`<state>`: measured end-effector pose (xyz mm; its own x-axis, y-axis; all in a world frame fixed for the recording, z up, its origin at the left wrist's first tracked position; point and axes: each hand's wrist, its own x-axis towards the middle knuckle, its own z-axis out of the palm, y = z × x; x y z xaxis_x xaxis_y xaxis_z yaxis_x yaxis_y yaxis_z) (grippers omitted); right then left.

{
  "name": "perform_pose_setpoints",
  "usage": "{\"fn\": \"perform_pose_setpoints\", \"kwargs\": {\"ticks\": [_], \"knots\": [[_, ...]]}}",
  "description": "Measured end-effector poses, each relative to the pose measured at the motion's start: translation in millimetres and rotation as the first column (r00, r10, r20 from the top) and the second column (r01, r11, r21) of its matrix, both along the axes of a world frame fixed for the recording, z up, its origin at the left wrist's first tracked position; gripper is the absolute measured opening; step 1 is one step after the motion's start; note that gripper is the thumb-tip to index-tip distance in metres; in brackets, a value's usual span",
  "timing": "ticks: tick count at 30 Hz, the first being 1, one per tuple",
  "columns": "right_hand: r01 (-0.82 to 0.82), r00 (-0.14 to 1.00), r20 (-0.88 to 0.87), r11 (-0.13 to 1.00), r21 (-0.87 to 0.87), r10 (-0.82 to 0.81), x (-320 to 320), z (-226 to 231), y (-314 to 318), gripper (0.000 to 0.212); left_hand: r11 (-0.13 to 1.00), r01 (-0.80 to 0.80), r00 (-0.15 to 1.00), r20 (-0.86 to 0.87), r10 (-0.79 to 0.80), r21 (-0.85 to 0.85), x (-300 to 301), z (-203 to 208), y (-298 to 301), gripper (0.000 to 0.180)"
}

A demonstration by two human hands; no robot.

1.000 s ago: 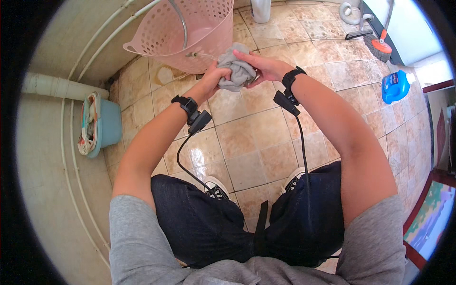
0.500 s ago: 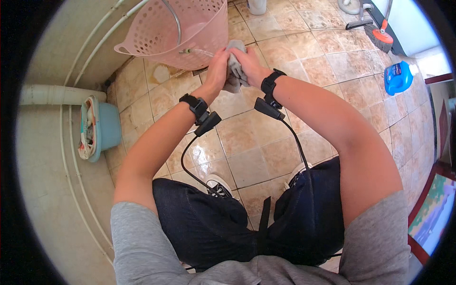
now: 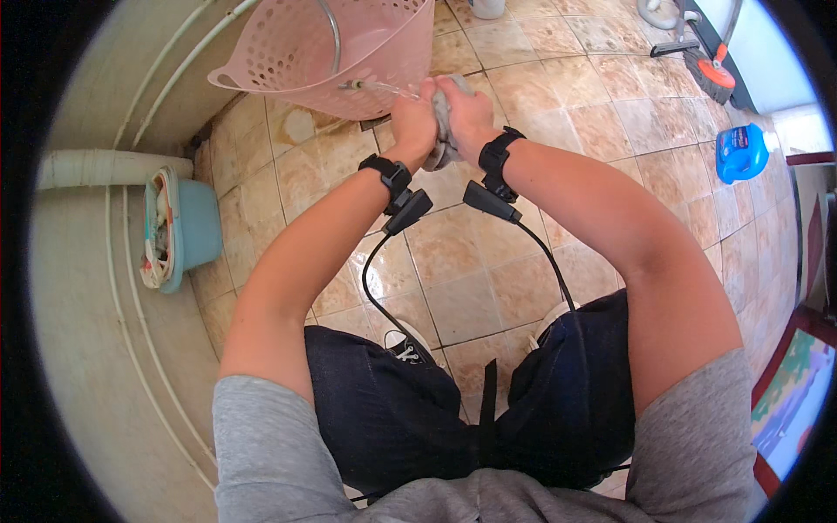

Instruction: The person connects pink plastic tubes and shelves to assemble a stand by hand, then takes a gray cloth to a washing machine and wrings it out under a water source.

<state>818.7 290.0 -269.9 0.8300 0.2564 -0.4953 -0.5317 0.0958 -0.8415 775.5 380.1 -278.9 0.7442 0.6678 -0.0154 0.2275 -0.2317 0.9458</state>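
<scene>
A bunched grey cloth [image 3: 443, 122] is squeezed between my two hands, above the tiled floor just right of a pink basket [image 3: 384, 78]. My left hand [image 3: 413, 122] is closed on its left side, and my right hand [image 3: 468, 113] is wrapped round its right side. From a hose end [image 3: 351, 84] at the basket's side, a thin stream of water runs toward my hands. The hose's grey length [image 3: 332, 35] hangs over the basket. Parts of the cloth are hidden under my fingers.
At the left wall stands a light-blue bin [image 3: 199, 225] below a thick pale pipe [image 3: 113, 169]. A blue jug [image 3: 741, 153] sits on the floor at right. Farther back are an orange-headed brush [image 3: 711, 77] and a squeegee [image 3: 676, 46]. A white container [image 3: 486, 8] stands at the far edge.
My hands have pressed closer together, bunching the cloth more tightly. The left wrist has shifted right. The whole view has moved slightly, while water still runs from the hose.
</scene>
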Motion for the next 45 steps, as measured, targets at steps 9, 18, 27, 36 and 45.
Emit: {"fn": "perform_pose_setpoints", "kwargs": {"ticks": [9,18,27,36,45], "knots": [[-0.018,0.977,0.203,0.973,-0.229,0.066,20.3,-28.8,4.7,0.063,0.970,0.095,0.984,-0.167,-0.058,0.223,8.4,16.8,5.6,0.058],[0.018,0.992,0.122,0.999,-0.027,-0.014,27.5,-50.2,-7.8,0.074,0.949,0.190,0.953,-0.278,-0.117,0.250,4.4,19.4,-11.7,0.065],[-0.439,0.778,0.414,0.880,-0.180,0.473,33.1,-23.0,1.0,0.068,0.867,0.337,0.939,-0.201,-0.280,0.366,0.7,-12.4,48.5,0.084],[0.083,0.928,0.371,0.988,-0.130,-0.029,19.2,-33.6,-14.1,0.075,0.901,0.313,0.950,0.112,-0.293,-0.300,-12.2,0.7,-3.7,0.074],[0.095,0.989,0.122,0.993,-0.070,-0.086,24.1,-23.6,-13.7,0.084,0.947,0.263,0.942,-0.163,-0.293,-0.184,26.1,-11.8,11.4,0.066]]}}
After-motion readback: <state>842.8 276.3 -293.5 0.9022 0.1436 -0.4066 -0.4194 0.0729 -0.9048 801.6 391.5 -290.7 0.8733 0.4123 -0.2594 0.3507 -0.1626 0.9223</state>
